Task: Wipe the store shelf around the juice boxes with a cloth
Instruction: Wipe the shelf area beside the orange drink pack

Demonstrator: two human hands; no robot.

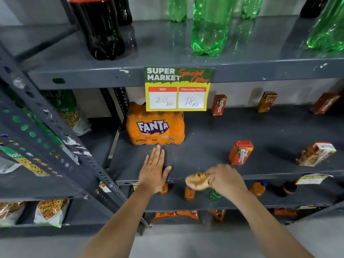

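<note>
While the head view looks down on it, grey metal store shelf point(204, 157): middle tier, mostly bare at the front, so a cloth has room to sweep.
Left hand point(154, 172): flat, fingers together and extended, palm down on the shelf just in front of the shrink-wrapped orange Fanta bottle pack point(155, 127); it grips nothing and seems placed to steady the reach.
Right hand point(225, 178): closed around a crumpled tan cloth point(198, 181), held at the shelf's front edge, blurred, probably mid-stroke.
Cloth position: bunched in the fist, not spread, likely so it passes between cartons; whether it touches the shelf I cannot tell.
Juice boxes, counted: five small cartons, well apart from one another.
Front row: an orange-red carton point(241, 152) near the right hand, and a tilted carton point(316, 154) farther right.
Back row: a red Maaza carton point(219, 105), an orange Real carton point(267, 102), a red leaning carton point(324, 105).
Spacing: wide gaps let wiping go around them without lifting.
Yellow-and-green price card point(177, 89): one, hanging from the tier above.
Upper tier: dark cola bottles point(100, 28) and green plastic bottles point(210, 27), cropped, count unclear.
</note>
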